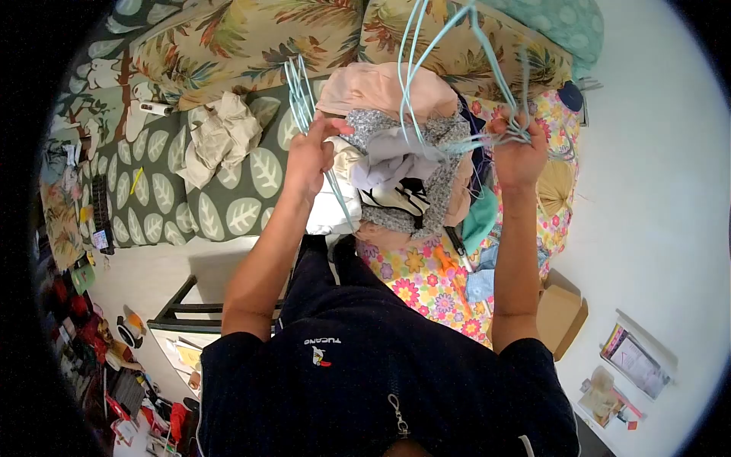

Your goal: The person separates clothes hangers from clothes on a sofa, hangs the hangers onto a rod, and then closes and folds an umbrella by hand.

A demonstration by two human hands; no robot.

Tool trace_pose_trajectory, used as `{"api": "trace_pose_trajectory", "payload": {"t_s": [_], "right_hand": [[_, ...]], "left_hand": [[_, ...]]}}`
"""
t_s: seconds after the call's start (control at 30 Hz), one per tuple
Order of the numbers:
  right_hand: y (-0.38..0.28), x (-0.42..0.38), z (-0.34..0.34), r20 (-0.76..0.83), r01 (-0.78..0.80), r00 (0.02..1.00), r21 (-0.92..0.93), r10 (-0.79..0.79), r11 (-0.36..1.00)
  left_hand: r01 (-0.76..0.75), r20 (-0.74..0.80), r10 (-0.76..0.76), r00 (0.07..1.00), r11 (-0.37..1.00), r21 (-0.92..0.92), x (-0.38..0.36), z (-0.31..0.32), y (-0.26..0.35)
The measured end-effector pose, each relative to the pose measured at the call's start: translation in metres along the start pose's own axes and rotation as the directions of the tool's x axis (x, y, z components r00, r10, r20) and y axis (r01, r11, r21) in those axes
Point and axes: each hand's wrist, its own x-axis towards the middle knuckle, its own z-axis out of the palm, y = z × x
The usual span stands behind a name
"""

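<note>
The clothes pile [396,171] crowds between both hands; leaf-print bedding [228,206] left lies open.

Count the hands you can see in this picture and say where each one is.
2. The left hand grips light blue wire hangers left of the clothes pile; the right hand clutches a bunch of hangers to its right. None seem hidden.

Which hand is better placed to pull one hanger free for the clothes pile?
Probably the left hand: it holds only a few hangers, while the right hand clutches a tangled hanger bunch above the clothes pile.
</note>
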Motion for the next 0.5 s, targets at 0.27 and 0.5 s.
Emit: {"api": "trace_pose_trajectory", "payload": {"t_s": [0.27,0.5], "right_hand": [[0.002,0.004,0.021,0.061,-0.006,0.997,-0.454,0.038,0.891],[0.118,-0.065,0.059,0.282,0.205,0.957,-0.828,0.072,0.521]], "left_hand": [[-0.029,0.117,0.062,0.991,0.964,-0.265,-0.03,0.024,0.008],[0.146,0.164,-0.083,0.983,0.894,-0.424,-0.041,0.044,-0.027]]}}
